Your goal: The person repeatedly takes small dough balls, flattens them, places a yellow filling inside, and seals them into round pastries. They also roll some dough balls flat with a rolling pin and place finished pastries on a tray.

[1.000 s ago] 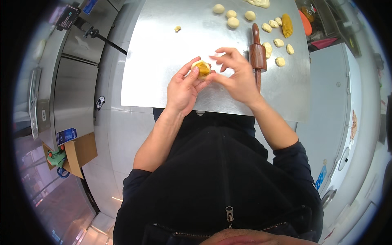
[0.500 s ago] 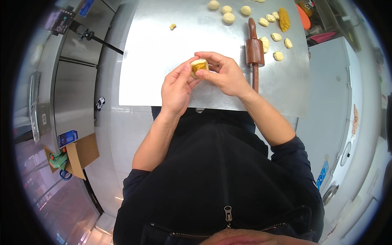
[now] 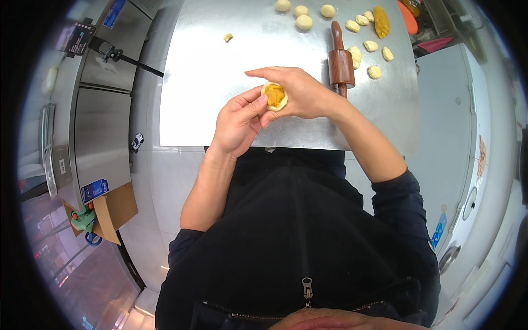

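Observation:
A small round dough wrapper with yellow filling point(image 3: 275, 95) is held between my two hands over the steel table point(image 3: 192, 77). My left hand point(image 3: 236, 124) has its fingers closed on the wrapper, its thumb on the lower left edge by the filling. My right hand point(image 3: 300, 93) curves round the wrapper's right side, thumb below it and index finger stretched out above. Beyond my right hand lies a wooden rolling pin point(image 3: 341, 67).
Dough balls point(image 3: 304, 22), smaller dough pieces point(image 3: 370, 46) and a yellow filling log point(image 3: 381, 22) lie at the back. A dough scrap point(image 3: 228, 37) sits left. A phone on a mount point(image 3: 74, 38) is at upper left, a cardboard box point(image 3: 115, 212) lower left, a white chest appliance point(image 3: 445, 121) right.
My right hand has moved in from the right to cup the wrapper, and its index finger now stretches further left. The filling now faces up more openly between my hands.

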Motion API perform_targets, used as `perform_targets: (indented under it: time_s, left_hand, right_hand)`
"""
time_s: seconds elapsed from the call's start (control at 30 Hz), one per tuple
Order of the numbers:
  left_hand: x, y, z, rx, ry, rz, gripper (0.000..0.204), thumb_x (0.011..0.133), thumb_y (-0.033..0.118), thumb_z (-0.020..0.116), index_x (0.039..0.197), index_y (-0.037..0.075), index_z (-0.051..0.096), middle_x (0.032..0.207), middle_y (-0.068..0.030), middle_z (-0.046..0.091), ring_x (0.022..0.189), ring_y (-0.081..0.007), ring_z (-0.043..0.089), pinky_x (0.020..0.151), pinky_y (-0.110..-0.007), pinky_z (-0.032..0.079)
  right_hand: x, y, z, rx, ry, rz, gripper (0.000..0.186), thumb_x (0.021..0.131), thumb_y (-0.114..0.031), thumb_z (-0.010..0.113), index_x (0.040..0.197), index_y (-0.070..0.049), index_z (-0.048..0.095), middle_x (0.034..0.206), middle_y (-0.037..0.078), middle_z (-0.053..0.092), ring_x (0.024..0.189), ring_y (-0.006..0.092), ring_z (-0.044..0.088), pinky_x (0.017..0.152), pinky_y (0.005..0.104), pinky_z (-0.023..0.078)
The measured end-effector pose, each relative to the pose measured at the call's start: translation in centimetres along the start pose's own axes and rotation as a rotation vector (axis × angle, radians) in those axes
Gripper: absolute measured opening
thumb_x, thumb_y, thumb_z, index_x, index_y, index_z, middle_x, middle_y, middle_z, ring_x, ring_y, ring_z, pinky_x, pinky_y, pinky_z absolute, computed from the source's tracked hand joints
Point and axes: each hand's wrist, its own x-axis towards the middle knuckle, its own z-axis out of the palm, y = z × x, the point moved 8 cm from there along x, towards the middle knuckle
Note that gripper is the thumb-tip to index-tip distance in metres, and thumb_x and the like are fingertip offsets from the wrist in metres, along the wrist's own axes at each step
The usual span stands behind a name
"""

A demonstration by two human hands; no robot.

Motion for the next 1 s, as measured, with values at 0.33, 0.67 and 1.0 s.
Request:
perform_targets:
  time_s: [0.33, 0.67, 1.0]
  left_hand:
    - [-0.4, 0.4, 0.1, -0.033, 0.315, 0.046, 0.035, 0.11, 0.011, 0.05, 0.137, -0.01, 0.056, 0.12, -0.0137, 0.069, 0.107, -0.0164, 0.068, 0.092, -0.031, 0.055]
    - [0.0, 1.5, 1.3, 0.195, 0.377, 0.207, 0.041, 0.107, 0.014, 0.06, 0.141, -0.008, 0.057, 0.119, -0.0117, 0.071, 0.108, -0.0169, 0.069, 0.094, -0.032, 0.056]
    - [0.0, 1.8, -0.1, -0.107, 0.227, 0.008, 0.037, 0.108, 0.01, 0.053, 0.14, -0.009, 0.055, 0.125, -0.0159, 0.068, 0.11, -0.0224, 0.069, 0.099, -0.037, 0.056]
  right_hand:
    - [0.3, -0.2, 1.3, 0.103, 0.12, 0.037, 0.074, 0.08, -0.024, 0.088, 0.145, -0.008, 0.056, 0.137, 0.015, 0.066, 0.125, 0.0317, 0.065, 0.107, 0.0424, 0.053]
    - [0.3, -2.3, 0.2, -0.07, 0.311, -0.008, 0.078, 0.08, -0.008, 0.081, 0.15, -0.002, 0.047, 0.148, 0.021, 0.056, 0.132, 0.0371, 0.059, 0.109, 0.0438, 0.051]
    - [-0.5, -1.0, 0.2, -0.079, 0.26, -0.081, 0.047, 0.096, -0.023, 0.073, 0.135, 0.0, 0.064, 0.132, 0.022, 0.068, 0.118, 0.0356, 0.069, 0.1, 0.0408, 0.057]
